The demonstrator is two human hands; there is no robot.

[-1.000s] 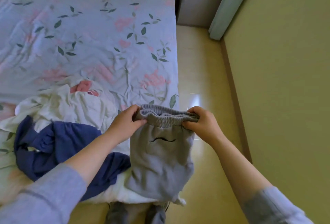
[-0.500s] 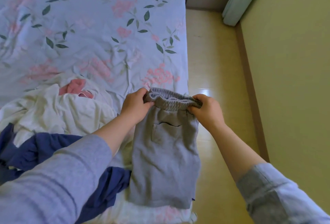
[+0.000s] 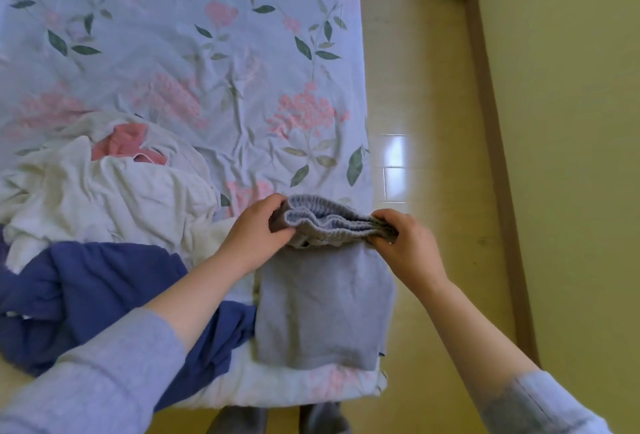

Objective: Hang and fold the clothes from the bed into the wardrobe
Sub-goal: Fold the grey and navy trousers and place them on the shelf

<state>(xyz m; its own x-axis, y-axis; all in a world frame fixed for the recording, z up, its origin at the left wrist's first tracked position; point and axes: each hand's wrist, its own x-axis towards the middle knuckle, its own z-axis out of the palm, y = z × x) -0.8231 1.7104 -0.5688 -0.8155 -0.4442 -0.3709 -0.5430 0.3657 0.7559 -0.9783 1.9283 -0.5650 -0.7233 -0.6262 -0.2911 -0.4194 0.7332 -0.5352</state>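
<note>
1. Currently, one grey garment (image 3: 322, 312) is located at the near right corner of the bed (image 3: 207, 53). Its lower part is laid flat on the bedding, and its elastic waistband (image 3: 332, 222) is raised off the surface.
2. Two hands are counted, and both are engaged on this waistband.
3. The left hand (image 3: 258, 231) is clenched on the left end of the waistband, with fingers and thumb curled round the fabric.
4. The right hand (image 3: 405, 245) is clenched on the right end of the waistband, where the fabric is pinched between thumb and fingers.
5. The waistband is spanned between the two hands and is bunched into folds.
6. Three further garments are counted on the bed, all to the left of the grey garment: one navy garment (image 3: 86, 288), one white garment (image 3: 104, 198) and one pink garment (image 3: 124, 143).
7. The navy garment is crumpled nearest the near edge of the bed. It is crossed by the left forearm and is touched by the left side of the grey garment.
8. The white garment is heaped just beyond the navy garment, and the pink garment is partly covered by it.
9. One pale blue sheet, printed with pink flowers and green leaves, is spread over the bed.
10. Two blue-grey sleeves are counted, the left sleeve (image 3: 97, 381) and the right sleeve (image 3: 540, 406). Both forearms are bare beyond the cuffs.
11. One yellowish floor (image 3: 433, 87) is seen to the right of the bed, bounded by one wall (image 3: 571, 122).
</note>
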